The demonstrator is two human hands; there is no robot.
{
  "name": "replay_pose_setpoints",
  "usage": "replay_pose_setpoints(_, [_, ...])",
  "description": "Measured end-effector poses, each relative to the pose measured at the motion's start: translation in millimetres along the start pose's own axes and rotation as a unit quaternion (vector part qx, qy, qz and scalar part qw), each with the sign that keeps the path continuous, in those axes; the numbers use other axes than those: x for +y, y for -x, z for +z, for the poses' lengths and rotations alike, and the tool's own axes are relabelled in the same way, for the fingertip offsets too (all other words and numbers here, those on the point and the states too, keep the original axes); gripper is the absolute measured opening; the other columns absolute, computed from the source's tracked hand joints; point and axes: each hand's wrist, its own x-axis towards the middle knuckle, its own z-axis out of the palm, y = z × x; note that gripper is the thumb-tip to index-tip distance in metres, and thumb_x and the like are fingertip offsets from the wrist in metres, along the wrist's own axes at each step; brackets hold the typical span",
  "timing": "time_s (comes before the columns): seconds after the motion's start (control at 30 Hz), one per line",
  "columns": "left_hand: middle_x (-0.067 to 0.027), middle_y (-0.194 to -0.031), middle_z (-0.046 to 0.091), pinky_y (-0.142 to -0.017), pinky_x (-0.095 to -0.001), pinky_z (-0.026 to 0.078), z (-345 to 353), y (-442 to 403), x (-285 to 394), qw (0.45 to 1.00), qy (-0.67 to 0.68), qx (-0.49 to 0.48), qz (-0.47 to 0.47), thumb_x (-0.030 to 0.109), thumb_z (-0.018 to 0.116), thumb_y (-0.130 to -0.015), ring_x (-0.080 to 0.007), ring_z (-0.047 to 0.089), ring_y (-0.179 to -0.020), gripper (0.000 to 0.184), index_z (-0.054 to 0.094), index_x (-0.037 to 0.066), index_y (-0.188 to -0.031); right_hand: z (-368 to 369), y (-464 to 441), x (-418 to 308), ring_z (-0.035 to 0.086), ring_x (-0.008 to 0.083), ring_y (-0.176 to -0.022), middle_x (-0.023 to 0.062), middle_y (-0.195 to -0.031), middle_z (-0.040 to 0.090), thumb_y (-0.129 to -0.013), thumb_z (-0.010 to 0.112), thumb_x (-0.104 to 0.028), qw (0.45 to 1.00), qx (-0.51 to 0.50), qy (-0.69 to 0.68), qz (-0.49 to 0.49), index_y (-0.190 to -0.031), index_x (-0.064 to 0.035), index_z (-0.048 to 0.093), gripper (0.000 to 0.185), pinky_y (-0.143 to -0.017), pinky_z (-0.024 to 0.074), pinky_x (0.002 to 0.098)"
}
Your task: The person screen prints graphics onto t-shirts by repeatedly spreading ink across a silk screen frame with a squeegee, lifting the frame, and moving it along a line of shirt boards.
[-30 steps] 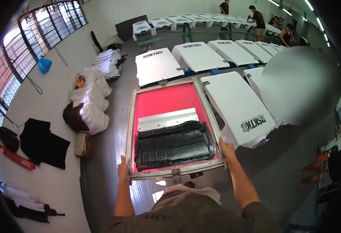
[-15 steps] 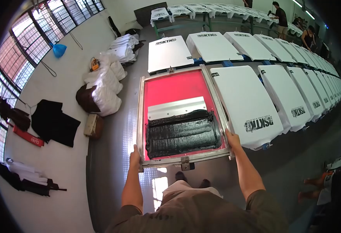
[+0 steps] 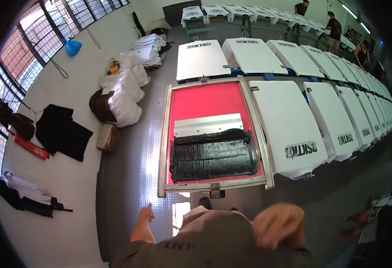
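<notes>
A metal-framed screen (image 3: 164, 134) with a red mesh lies in front of me. On its mesh rests a silver squeegee (image 3: 208, 125), just above a thick band of black ink (image 3: 214, 154). My left hand (image 3: 147, 213) is low at the left, below the frame's near left corner and apart from it, its fingers partly extended. Near my body at the lower right is my right hand (image 3: 280, 225), off the frame and blurred, its fingers hard to make out. White shirts (image 3: 287, 120) with black lettering lie on boards right of the screen.
More printed shirts (image 3: 202, 60) lie in rows beyond the frame. White plastic bags (image 3: 126, 105) and a box (image 3: 108, 138) line the left wall, where dark clothes (image 3: 62, 129) hang. Other people (image 3: 333, 31) stand at the far right. Someone's legs show at lower right.
Both hands have let go of the screen's frame. My left hand has dropped below it, and my right hand has drawn back toward my body. The screen stays beside the shirts.
</notes>
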Motion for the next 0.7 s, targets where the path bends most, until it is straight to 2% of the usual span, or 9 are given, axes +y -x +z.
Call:
replay_pose_setpoints(0.07, [-0.0135,-0.094,0.066,-0.058,-0.0429,0.049,21.4,29.9,-28.6,0.996,-0.073,-0.028,-0.050,0.062,0.048,-0.092,-0.0267,0.069,-0.075,0.060,0.059,0.006,-0.111,25.6,-32.8,-4.0,0.064,0.0303,-0.078,0.0180,-0.102,0.063,-0.097,0.055,-0.008,0.981,-0.183,-0.025,-0.053,-0.094,0.0024,0.071,0.019,-0.073,0.0535,0.0428])
replay_pose_setpoints(0.1, [-0.0127,-0.097,0.066,-0.062,-0.0428,0.050,32.3,36.7,-41.0,0.993,-0.075,-0.077,-0.040,0.060,0.050,-0.092,-0.0262,0.069,-0.078,0.058,0.059,0.007,-0.114,28.1,-46.8,-13.2,0.058,0.0301,-0.073,0.0150,-0.113,0.061,-0.100,0.051,-0.017,0.975,-0.208,-0.049,-0.057,-0.126,-0.0079,0.063,0.030,-0.067,0.0477,0.0392])
replay_pose_setpoints(0.3, [-0.0115,-0.110,0.065,-0.070,-0.0409,0.052,53.0,94.2,1.7,0.962,-0.175,-0.211,0.000,0.048,0.061,-0.091,-0.0231,0.069,-0.084,0.053,0.056,0.006,-0.123,44.2,-56.6,-32.0,0.053,0.0260,-0.066,0.0075,-0.094,0.059,-0.098,0.054,-0.015,0.968,-0.230,0.030,-0.095,-0.112,-0.0038,0.068,0.022,-0.063,0.0440,0.0392])
replay_pose_setpoints(0.43, [-0.0123,-0.081,0.071,-0.067,-0.0374,0.053,-1.5,184.1,80.0,0.918,-0.280,-0.050,0.276,0.040,0.068,-0.086,-0.0190,0.067,-0.072,0.041,0.070,0.003,-0.104,37.7,-40.8,-46.0,0.063,0.0265,-0.075,0.0094,-0.094,0.066,-0.097,0.057,-0.013,0.962,-0.249,0.080,-0.075,-0.106,-0.0048,0.070,0.018,-0.071,0.0489,0.0396])
replay_pose_setpoints(0.5, [-0.0126,-0.085,0.071,-0.071,-0.0323,0.053,-14.4,294.2,134.7,0.885,-0.129,0.018,0.446,0.016,0.073,-0.083,-0.0201,0.068,-0.077,0.031,0.068,-0.001,-0.108,29.9,-23.5,-31.5,0.061,0.0248,-0.071,0.0140,-0.092,0.063,-0.093,0.059,-0.009,0.954,-0.079,0.242,-0.156,-0.099,0.0024,0.068,0.016,-0.063,0.0520,0.0355])
replay_pose_setpoints(0.6, [-0.0112,-0.083,0.067,-0.065,-0.0280,0.052,-5.6,465.9,188.4,0.638,-0.090,-0.062,0.762,0.006,0.072,-0.081,-0.0224,0.065,-0.071,0.014,0.068,-0.001,-0.092,20.9,-19.8,-12.0,0.062,0.0211,-0.070,0.0134,-0.086,0.061,-0.084,0.055,0.001,0.953,0.117,0.238,-0.145,-0.089,-0.0007,0.067,0.014,-0.058,0.0508,0.0298])
replay_pose_setpoints(0.63, [-0.0142,-0.083,0.067,-0.059,-0.0295,0.050,12.1,497.6,181.3,0.588,0.046,-0.215,0.778,0.004,0.070,-0.082,-0.0221,0.063,-0.065,0.008,0.069,0.000,-0.089,18.2,-22.4,-11.0,0.061,0.0198,-0.069,0.0142,-0.086,0.061,-0.083,0.054,0.005,0.956,0.125,0.232,-0.132,-0.091,-0.0003,0.063,0.013,-0.059,0.0511,0.0301])
replay_pose_setpoints(0.67, [-0.0181,-0.084,0.067,-0.058,-0.0311,0.051,15.4,529.8,202.8,0.407,-0.061,-0.280,0.867,0.002,0.066,-0.085,-0.0222,0.064,-0.063,0.004,0.069,0.003,-0.086,21.4,-25.2,-9.1,0.061,0.0195,-0.069,0.0140,-0.086,0.061,-0.083,0.053,0.006,0.949,0.148,0.239,-0.140,-0.093,-0.0001,0.062,0.015,-0.059,0.0510,0.0301])
replay_pose_setpoints(0.7, [-0.0220,-0.089,0.068,-0.060,-0.0339,0.053,26.3,540.9,200.0,0.331,-0.098,-0.311,0.885,0.000,0.061,-0.088,-0.0265,0.065,-0.065,0.008,0.069,0.000,-0.086,24.7,-28.3,-8.9,0.060,0.0193,-0.068,0.0139,-0.086,0.061,-0.082,0.053,0.008,0.942,0.169,0.249,-0.147,-0.095,0.0000,0.060,0.017,-0.060,0.0510,0.0302])
